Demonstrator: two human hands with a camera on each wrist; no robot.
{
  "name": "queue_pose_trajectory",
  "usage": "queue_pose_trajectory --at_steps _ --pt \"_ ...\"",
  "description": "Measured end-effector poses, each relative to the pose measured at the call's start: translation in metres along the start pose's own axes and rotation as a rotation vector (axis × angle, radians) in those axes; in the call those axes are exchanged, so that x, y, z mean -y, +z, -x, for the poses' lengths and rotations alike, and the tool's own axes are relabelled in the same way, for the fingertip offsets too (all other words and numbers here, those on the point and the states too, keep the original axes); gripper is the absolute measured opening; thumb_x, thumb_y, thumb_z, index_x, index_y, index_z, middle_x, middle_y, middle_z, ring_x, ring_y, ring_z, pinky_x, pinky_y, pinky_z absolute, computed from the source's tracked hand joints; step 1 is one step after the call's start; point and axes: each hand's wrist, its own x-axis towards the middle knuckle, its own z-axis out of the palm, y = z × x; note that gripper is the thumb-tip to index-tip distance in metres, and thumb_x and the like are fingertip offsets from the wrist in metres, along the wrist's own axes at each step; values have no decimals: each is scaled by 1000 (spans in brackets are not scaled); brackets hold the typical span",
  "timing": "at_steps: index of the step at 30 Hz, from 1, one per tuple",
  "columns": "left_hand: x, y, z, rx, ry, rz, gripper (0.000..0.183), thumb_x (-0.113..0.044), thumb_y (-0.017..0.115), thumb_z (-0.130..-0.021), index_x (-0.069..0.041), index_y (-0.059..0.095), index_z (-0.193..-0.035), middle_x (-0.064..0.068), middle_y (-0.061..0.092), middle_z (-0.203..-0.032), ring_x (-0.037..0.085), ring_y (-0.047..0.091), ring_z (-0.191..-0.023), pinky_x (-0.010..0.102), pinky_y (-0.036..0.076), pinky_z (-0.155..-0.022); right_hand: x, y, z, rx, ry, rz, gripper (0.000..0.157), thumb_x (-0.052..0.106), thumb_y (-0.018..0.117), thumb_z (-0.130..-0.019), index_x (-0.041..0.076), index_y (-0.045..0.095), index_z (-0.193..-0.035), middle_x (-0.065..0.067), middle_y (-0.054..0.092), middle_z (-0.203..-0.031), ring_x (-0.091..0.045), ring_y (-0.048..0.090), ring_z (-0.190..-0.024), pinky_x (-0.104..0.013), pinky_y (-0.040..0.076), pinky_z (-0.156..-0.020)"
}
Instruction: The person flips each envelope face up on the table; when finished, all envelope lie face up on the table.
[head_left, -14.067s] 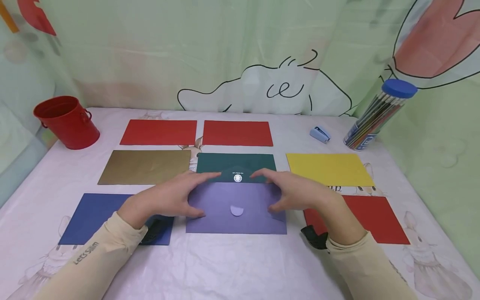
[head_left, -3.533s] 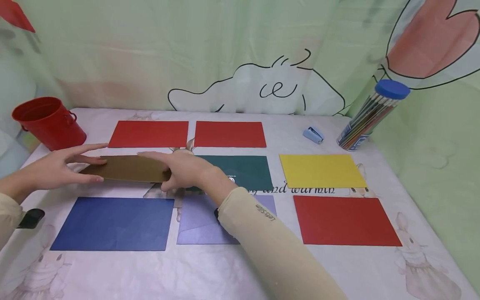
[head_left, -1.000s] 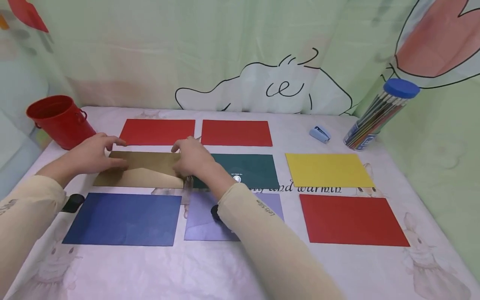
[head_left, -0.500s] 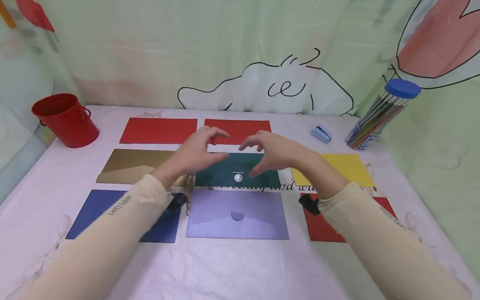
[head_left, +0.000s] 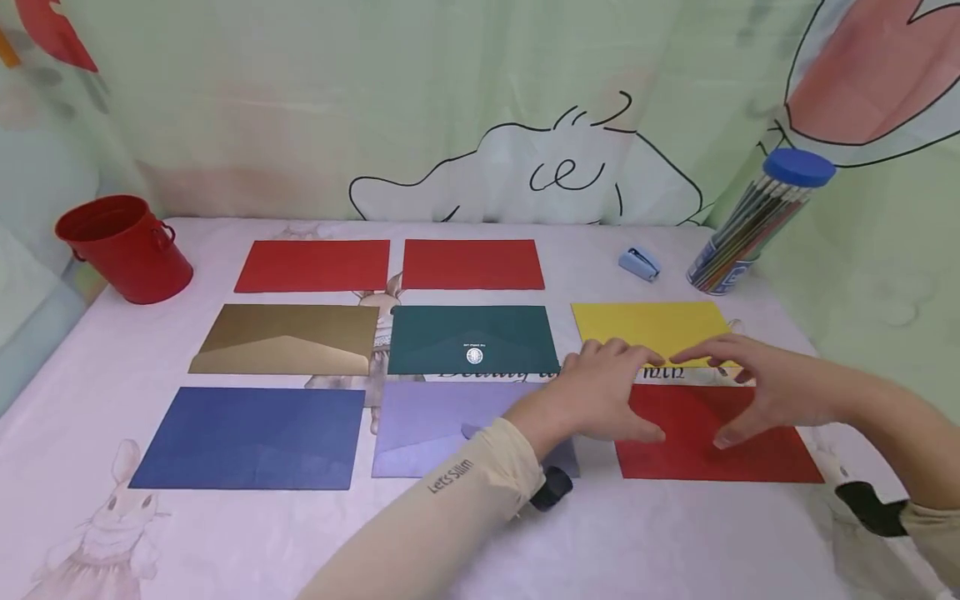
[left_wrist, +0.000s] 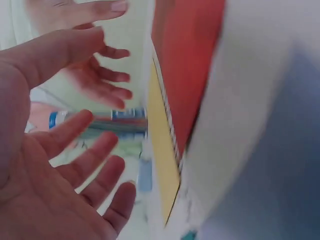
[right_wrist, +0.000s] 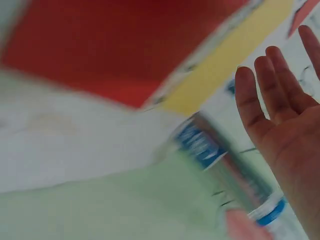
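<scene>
Tablecloth: we are judging three flap-up envelopes done, five remaining. At four o'clock, left hand and right hand are gripping nothing.

Rabbit-print tablecloth under eight coloured envelopes, red bucket, lidded jar and, probably, a stapler.

To your right, nearest to you, the red rectangle of paper lies flat on the tabletop — its near long edge is straight and fully visible, while parts of the far side are covered in the head view. Behind it you have the yellow rectangle, plain and also flat — the two do not touch, only a narrow lettered strip lies between.
</scene>
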Motion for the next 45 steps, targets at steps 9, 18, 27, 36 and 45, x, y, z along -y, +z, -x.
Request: queue_pose_trajectory --at_steps 9,18,27,36,45 --pt "-9 30 6 108 47 -185 98 -62 81 -72 -35 35 -154 -17 41 -146 7 32 -130 28 33 -102 -61 23 48 -14 126 -88 114 22 98 -54 -1 36 -147 -33 30 -142 -55 35 -120 -38 60 -67" --pt "-5 34 11 146 57 -295 102 -67 78 -73 -34 30 -157 -16 40 -142 8 32 -129 27 28 -108 -81 33 51 -8 178 -32 117 29 98 -51 2 39 -149 -36 26 -145 -61 26 -124 -41 60 -67" --pt "-4 33 8 138 85 -300 102 -67 78 -72 -33 30 -157 -17 43 -140 5 34 -128 28 31 -105 -82 32 53 -19 171 4 105 32 97 -55 2 50 -144 -36 28 -147 -61 26 -125 -40 60 -67" --pt "-4 33 7 119 89 -287 102 -64 82 -69 -32 35 -154 -17 49 -132 4 40 -118 25 35 -100 -88 37 62 -65 100 19 87 29 94 -64 4 57 -139 -35 36 -145 -58 31 -125 -36 60 -67" --pt "-3 24 7 115 104 -136 99 -55 86 -70 -33 36 -153 -20 55 -116 1 45 -102 20 39 -87 -90 36 73 -159 41 35 84 22 94 -66 2 57 -138 -25 52 -137 28 24 -106 -30 59 -65"
